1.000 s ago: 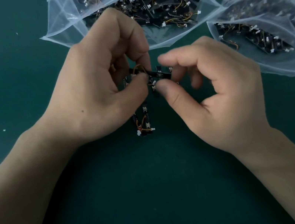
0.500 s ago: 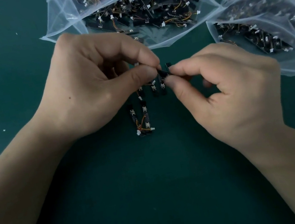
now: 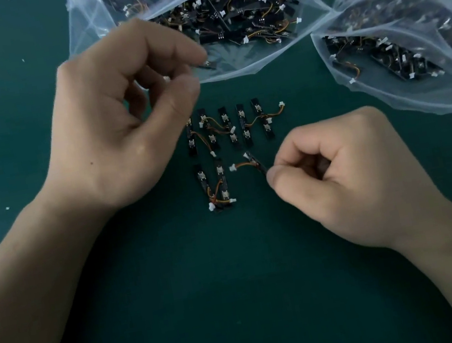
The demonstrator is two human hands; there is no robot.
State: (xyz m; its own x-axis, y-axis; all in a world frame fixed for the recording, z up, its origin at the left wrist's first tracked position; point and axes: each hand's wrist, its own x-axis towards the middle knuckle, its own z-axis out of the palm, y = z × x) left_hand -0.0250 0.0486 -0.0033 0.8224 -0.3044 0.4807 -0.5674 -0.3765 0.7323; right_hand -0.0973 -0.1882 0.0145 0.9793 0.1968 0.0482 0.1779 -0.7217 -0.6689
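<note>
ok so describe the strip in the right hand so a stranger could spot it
On the green table, below the bags, small black strips lie in two rows. Go to the right end of the lower row, where the right hand pinches one strip by its lower end. Unlike the rest, which lie nearly straight, it slants, with its orange wire and white plug pointing left.

Right hand (image 3: 349, 180): back up, fingers curled, thumb and index tip pinching end of thin strip (image 3: 256, 163); other fingers tucked under palm. Right forearm runs back and rightward from pinch. Left hand (image 3: 126, 122): up-left of pinch, well apart, fingers curled, thumb and index tips parted; any hold unclear. Left forearm slants down-left.
</note>
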